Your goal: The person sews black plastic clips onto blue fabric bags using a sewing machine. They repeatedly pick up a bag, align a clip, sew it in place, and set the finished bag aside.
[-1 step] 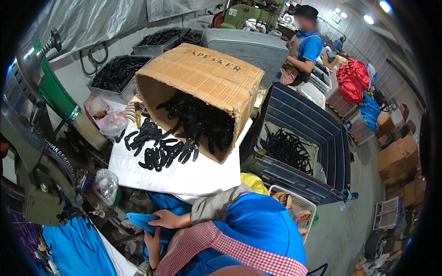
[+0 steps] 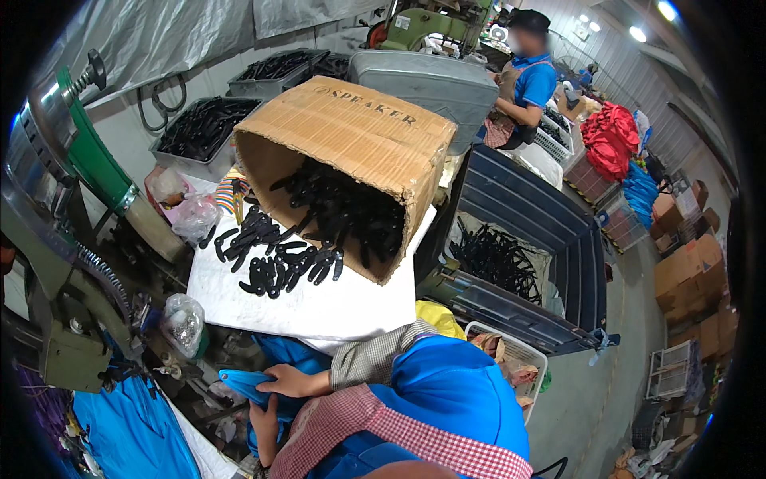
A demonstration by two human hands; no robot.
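Note:
Low in the head view, my right hand (image 2: 294,380) grips a flat blue piece (image 2: 241,383) with a rounded end. My left hand (image 2: 263,419) is closed at the lower side of the same piece, its fingers partly hidden. Above my hands, a white cloth-covered surface (image 2: 231,307) carries loose black curved pieces (image 2: 271,271) in front of a cardboard box (image 2: 343,128) lying on its side, with many more of those pieces inside. A blue cloth (image 2: 132,423) hangs at the lower left, and a clear bag of small items (image 2: 183,326) sits beside the machinery.
A green-and-steel machine (image 2: 96,152) stands left. Grey tubs (image 2: 187,160) of black pieces are behind the box. A large dark bin (image 2: 574,263) is at the right, a white basket (image 2: 535,383) below it. A co-worker (image 2: 531,84) stands at the back; cardboard cartons (image 2: 686,279) line the right.

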